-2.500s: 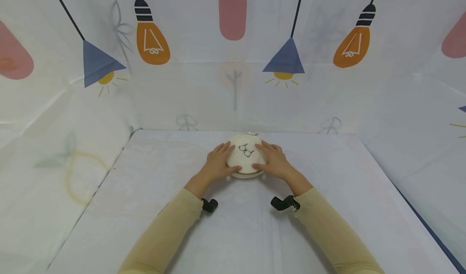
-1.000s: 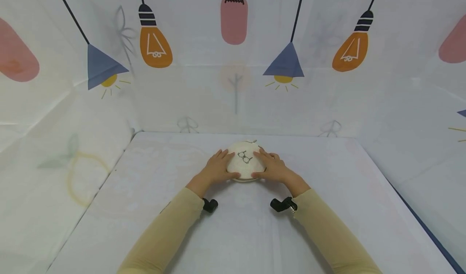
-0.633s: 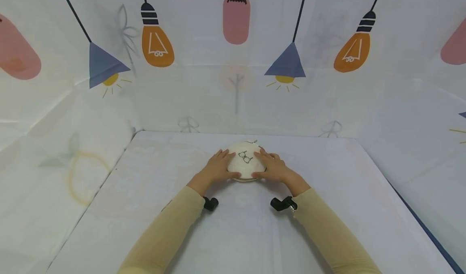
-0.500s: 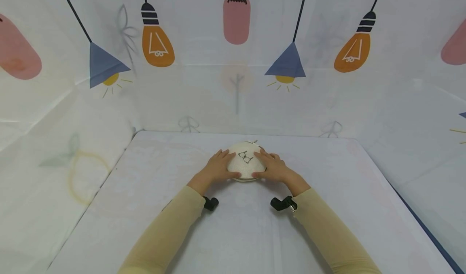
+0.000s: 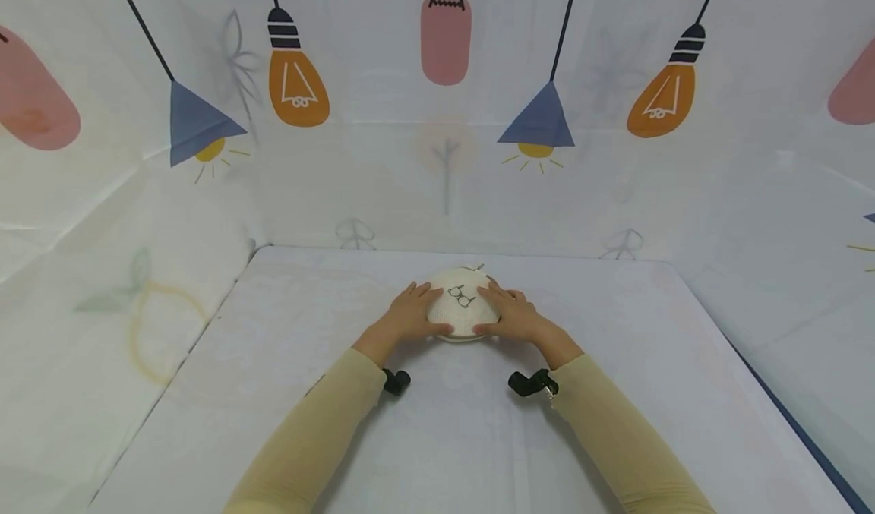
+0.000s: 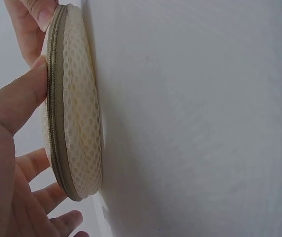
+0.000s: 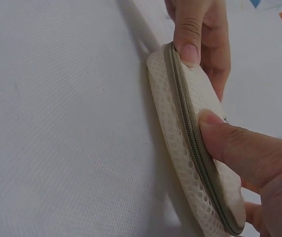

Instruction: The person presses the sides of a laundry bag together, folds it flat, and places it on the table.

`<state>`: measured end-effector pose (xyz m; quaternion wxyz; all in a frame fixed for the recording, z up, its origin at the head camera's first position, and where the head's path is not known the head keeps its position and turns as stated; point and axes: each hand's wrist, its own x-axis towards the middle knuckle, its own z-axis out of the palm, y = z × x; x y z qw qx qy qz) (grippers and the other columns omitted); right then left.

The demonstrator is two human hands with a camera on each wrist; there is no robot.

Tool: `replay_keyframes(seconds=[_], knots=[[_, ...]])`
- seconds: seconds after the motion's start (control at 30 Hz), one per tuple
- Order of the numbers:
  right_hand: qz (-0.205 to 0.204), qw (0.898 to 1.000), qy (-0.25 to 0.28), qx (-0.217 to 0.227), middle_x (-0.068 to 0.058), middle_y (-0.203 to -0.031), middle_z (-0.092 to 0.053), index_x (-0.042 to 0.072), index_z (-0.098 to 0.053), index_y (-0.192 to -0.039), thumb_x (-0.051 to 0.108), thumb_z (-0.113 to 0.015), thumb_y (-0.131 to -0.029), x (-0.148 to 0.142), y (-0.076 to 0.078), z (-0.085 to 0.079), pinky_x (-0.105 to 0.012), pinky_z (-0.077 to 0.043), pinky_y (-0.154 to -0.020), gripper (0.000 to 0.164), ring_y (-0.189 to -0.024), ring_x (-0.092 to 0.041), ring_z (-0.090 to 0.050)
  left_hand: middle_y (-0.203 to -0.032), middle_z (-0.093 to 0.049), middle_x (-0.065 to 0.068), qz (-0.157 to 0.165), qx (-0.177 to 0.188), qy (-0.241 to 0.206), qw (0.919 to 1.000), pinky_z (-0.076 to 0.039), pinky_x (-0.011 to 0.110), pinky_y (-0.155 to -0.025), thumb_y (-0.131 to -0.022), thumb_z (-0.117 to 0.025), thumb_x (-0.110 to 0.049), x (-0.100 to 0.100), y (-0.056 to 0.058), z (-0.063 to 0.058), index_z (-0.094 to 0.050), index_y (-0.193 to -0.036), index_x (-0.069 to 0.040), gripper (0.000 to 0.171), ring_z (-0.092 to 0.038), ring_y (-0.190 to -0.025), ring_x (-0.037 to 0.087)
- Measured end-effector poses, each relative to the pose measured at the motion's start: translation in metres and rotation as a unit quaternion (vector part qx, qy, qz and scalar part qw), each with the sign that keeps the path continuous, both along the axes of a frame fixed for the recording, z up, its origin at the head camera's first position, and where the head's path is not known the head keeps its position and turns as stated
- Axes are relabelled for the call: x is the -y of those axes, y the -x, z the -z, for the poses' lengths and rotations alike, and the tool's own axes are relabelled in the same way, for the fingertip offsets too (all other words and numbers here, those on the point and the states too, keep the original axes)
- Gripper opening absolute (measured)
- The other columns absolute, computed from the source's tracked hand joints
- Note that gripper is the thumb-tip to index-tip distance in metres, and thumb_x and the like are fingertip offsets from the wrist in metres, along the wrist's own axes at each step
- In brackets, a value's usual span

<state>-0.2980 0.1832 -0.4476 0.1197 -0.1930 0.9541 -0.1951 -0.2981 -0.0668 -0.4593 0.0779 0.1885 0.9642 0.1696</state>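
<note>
A round cream mesh laundry bag [image 5: 460, 310] lies on the white table, with a small dark outline drawing on its top. My left hand [image 5: 409, 313] holds its left side and my right hand [image 5: 514, 314] holds its right side, thumbs at the near edge and fingers spread around the sides. In the left wrist view, an olive zipper [image 6: 58, 108] runs along the rim above the honeycomb mesh wall, and the left thumb [image 6: 24, 94] presses at it. From the right wrist, the right thumb [image 7: 229, 138] rests beside the zipper. The bag's far side is partly hidden.
The white table [image 5: 451, 438] extends around the bag. A pale curtain [image 5: 383, 172] printed with lamps and bulbs stands behind it and along both sides. A black wrist device [image 5: 533, 383] sits at the right cuff, another at the left.
Over the last 2.5 seconds the bag and both hands have shifted slightly toward me, and less of the bag's lower edge shows. The head view has tilted a little. Both hands keep their hold.
</note>
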Motion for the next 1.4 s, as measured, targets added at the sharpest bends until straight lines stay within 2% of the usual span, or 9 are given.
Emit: replay_keyframes(seconds=[0.33,0.57,1.03,1.2,1.4], knots=[[-0.003,1.000,0.002,-0.005,-0.017,-0.166,-0.014,0.014,-0.028,-0.159,0.057,-0.068,-0.089,-0.001,0.001,0.000,-0.074,-0.022,-0.108,0.092,-0.144,-0.049,-0.021,-0.162,-0.027,0.016,0.005,0.004,-0.005,1.0000,-0.013,0.051,-0.122,-0.089,-0.067,-0.060,0.000,0.000,-0.003,-0.036,-0.156,-0.012,0.088,-0.015,-0.151,0.041],[-0.006,1.000,0.007,-0.011,-0.018,-0.165,-0.016,0.013,-0.029,-0.159,0.057,-0.069,-0.089,0.001,-0.001,-0.003,-0.075,-0.022,-0.107,0.091,-0.144,-0.050,-0.021,-0.163,-0.026,0.016,0.002,0.005,-0.006,1.0000,-0.015,0.054,-0.121,-0.088,-0.066,-0.060,0.003,0.001,-0.003,-0.036,-0.156,-0.013,0.088,-0.014,-0.150,0.044],[-0.002,1.000,0.013,-0.028,-0.018,-0.165,-0.019,0.011,-0.032,-0.157,0.051,-0.068,-0.091,0.001,-0.004,-0.014,-0.075,-0.022,-0.109,0.085,-0.145,-0.050,-0.018,-0.165,-0.018,0.016,0.005,-0.005,-0.025,0.9997,-0.012,0.056,-0.121,-0.091,-0.064,-0.060,0.006,-0.001,-0.006,-0.030,-0.158,-0.016,0.088,-0.008,-0.152,0.040],[0.002,0.999,0.020,-0.036,-0.017,-0.164,-0.020,0.011,-0.034,-0.157,0.049,-0.069,-0.092,-0.001,-0.006,-0.015,-0.074,-0.021,-0.110,0.083,-0.146,-0.049,-0.017,-0.165,-0.018,0.016,0.006,-0.011,-0.029,0.9995,-0.012,0.056,-0.121,-0.092,-0.061,-0.059,0.008,-0.004,-0.009,-0.031,-0.158,-0.016,0.084,-0.009,-0.152,0.040],[0.005,0.998,0.036,-0.055,-0.019,-0.163,-0.023,0.009,-0.035,-0.156,0.044,-0.069,-0.093,-0.010,-0.012,-0.019,-0.075,-0.021,-0.109,0.079,-0.145,-0.050,-0.018,-0.165,-0.020,0.015,-0.002,-0.025,-0.031,0.9992,-0.011,0.056,-0.121,-0.094,-0.061,-0.056,0.015,-0.013,-0.020,-0.032,-0.157,-0.016,0.080,-0.009,-0.152,0.040]])
